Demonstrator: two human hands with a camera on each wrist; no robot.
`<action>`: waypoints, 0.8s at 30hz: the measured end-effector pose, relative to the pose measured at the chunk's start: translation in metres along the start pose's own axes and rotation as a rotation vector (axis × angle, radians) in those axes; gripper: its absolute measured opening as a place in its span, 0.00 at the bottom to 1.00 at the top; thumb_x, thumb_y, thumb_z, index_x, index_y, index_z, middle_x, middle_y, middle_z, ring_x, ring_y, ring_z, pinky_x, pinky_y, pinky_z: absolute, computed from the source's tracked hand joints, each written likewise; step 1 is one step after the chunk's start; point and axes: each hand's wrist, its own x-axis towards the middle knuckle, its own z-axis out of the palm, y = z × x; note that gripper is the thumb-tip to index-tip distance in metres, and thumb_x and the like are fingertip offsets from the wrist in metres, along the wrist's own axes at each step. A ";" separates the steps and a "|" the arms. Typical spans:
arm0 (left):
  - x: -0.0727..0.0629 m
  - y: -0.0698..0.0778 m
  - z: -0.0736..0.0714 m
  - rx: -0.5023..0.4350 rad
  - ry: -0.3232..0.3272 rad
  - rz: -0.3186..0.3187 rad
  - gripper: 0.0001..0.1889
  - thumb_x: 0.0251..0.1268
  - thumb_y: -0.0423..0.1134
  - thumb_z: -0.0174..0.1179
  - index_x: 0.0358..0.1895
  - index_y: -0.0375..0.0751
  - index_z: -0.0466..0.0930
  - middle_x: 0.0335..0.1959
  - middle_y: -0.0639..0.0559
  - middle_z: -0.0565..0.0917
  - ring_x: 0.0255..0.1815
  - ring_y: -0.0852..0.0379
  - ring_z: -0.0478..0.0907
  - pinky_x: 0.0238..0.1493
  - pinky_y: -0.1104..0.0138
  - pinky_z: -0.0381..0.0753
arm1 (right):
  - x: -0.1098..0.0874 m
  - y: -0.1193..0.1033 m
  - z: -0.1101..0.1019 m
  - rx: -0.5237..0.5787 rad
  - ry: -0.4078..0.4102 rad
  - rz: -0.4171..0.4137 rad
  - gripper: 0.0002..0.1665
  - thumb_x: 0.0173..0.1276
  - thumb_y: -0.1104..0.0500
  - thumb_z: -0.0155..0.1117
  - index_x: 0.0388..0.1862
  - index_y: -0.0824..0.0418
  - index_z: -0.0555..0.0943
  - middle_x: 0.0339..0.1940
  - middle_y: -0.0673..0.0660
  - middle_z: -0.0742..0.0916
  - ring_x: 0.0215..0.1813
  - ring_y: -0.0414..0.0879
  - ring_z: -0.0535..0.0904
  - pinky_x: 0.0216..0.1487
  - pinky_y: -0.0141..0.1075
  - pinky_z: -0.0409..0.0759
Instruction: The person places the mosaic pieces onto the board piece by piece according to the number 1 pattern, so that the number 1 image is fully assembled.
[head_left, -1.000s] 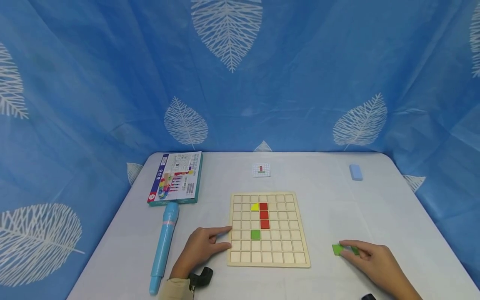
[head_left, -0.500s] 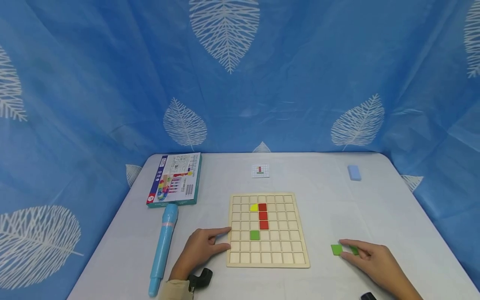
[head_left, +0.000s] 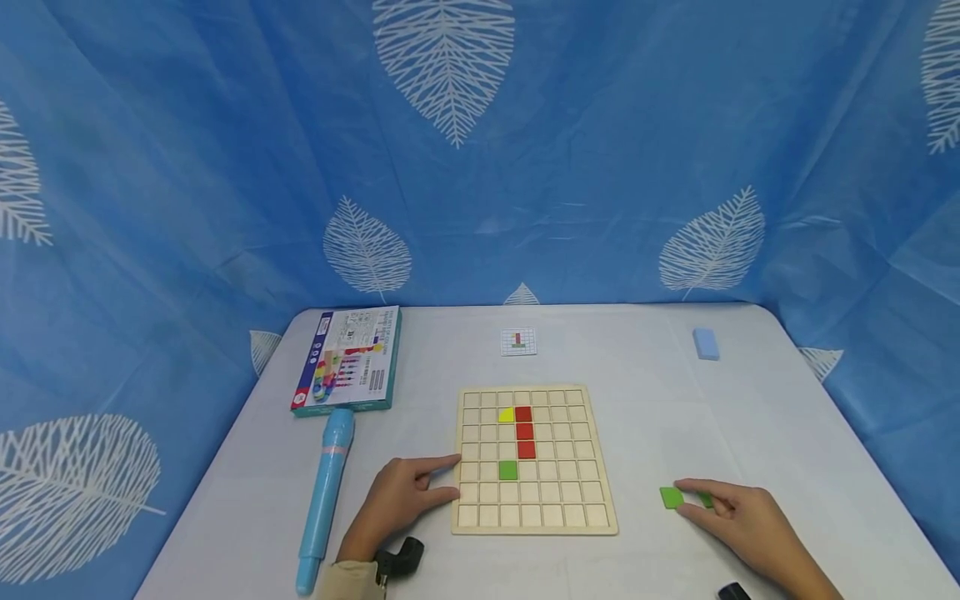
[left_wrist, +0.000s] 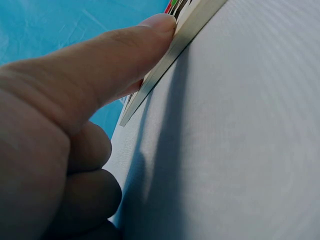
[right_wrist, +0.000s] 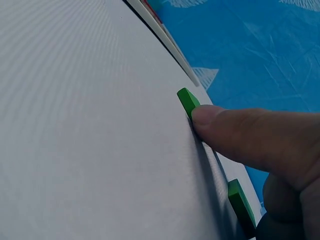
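Note:
The wooden grid board [head_left: 487,517] lies in the middle of the table in the head view. It bears a yellow piece [head_left: 507,415], a column of red squares [head_left: 525,432] and a green square [head_left: 507,471]. My left hand [head_left: 405,492] touches the board's left edge with extended thumb and index finger, the other fingers folded. Right of the board, my right hand [head_left: 738,517] pinches a green tile [head_left: 670,497] by its end between thumb and index finger. A second green tile [right_wrist: 241,202] lies beneath that hand, partly hidden by the fingers in the head view.
A small grid card [head_left: 518,342] with a printed pattern lies beyond the board. A blue block [head_left: 706,343] is at the back right. To the left are a flat printed box [head_left: 347,354] and a long light-blue pen-shaped stick [head_left: 326,500].

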 end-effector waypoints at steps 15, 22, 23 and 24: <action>0.000 -0.001 0.001 -0.006 -0.001 -0.016 0.28 0.55 0.59 0.74 0.60 0.60 0.86 0.12 0.63 0.63 0.15 0.65 0.55 0.20 0.70 0.56 | 0.000 0.001 0.001 0.049 0.069 -0.032 0.20 0.61 0.49 0.79 0.49 0.57 0.90 0.13 0.46 0.68 0.16 0.38 0.60 0.20 0.33 0.63; 0.001 -0.002 0.000 -0.008 -0.003 0.012 0.27 0.56 0.59 0.73 0.60 0.59 0.86 0.12 0.63 0.62 0.15 0.65 0.55 0.20 0.70 0.56 | -0.001 0.001 0.002 0.042 0.080 -0.037 0.20 0.61 0.49 0.78 0.49 0.57 0.90 0.13 0.46 0.68 0.16 0.38 0.61 0.19 0.33 0.63; 0.001 -0.002 0.000 -0.005 -0.004 0.012 0.27 0.56 0.59 0.73 0.60 0.60 0.86 0.12 0.63 0.62 0.15 0.65 0.55 0.20 0.70 0.56 | -0.001 0.001 0.002 0.039 0.083 -0.041 0.20 0.61 0.49 0.79 0.49 0.57 0.90 0.13 0.46 0.68 0.16 0.38 0.61 0.19 0.33 0.63; 0.001 -0.002 0.001 -0.004 -0.004 0.015 0.27 0.56 0.59 0.73 0.60 0.60 0.86 0.12 0.63 0.62 0.15 0.65 0.55 0.20 0.70 0.56 | -0.001 0.001 0.002 0.034 0.087 -0.046 0.20 0.61 0.49 0.79 0.49 0.57 0.90 0.13 0.46 0.68 0.16 0.38 0.60 0.19 0.33 0.63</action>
